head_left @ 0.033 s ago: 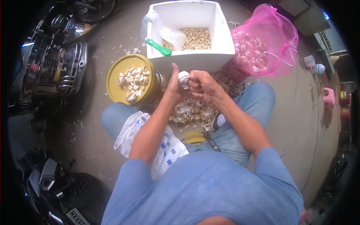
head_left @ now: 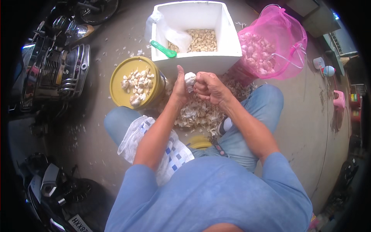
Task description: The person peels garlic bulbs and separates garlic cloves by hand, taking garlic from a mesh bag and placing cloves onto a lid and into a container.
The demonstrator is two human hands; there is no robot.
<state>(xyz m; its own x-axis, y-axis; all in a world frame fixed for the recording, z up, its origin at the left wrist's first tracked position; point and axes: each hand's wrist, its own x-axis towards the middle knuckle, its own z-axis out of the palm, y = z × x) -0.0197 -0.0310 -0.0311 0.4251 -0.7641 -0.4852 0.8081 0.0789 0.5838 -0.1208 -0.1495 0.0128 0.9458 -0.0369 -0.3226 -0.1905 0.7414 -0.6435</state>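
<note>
A white garlic bulb point(head_left: 189, 78) is held up between my two hands, in front of the foam box. My left hand point(head_left: 179, 89) supports it from the left, thumb pointing up; its other fingers are mostly hidden. With curled fingers, my right hand point(head_left: 207, 88) pinches the bulb's right side. Below my hands spreads a heap of papery garlic skins point(head_left: 197, 114). To the left, loose garlic cloves point(head_left: 143, 82) and a few bulbs lie on the yellow lid point(head_left: 117, 86) of a bucket.
A white foam box point(head_left: 197, 61) ahead holds peeled cloves point(head_left: 203, 40), a clear plastic bag point(head_left: 178, 38) and a green-handled tool point(head_left: 164, 49). Right of it stands a pink mesh bag point(head_left: 288, 27) of garlic bulbs. Motorcycles point(head_left: 58, 69) stand at left. A patterned cloth point(head_left: 135, 135) drapes my left leg.
</note>
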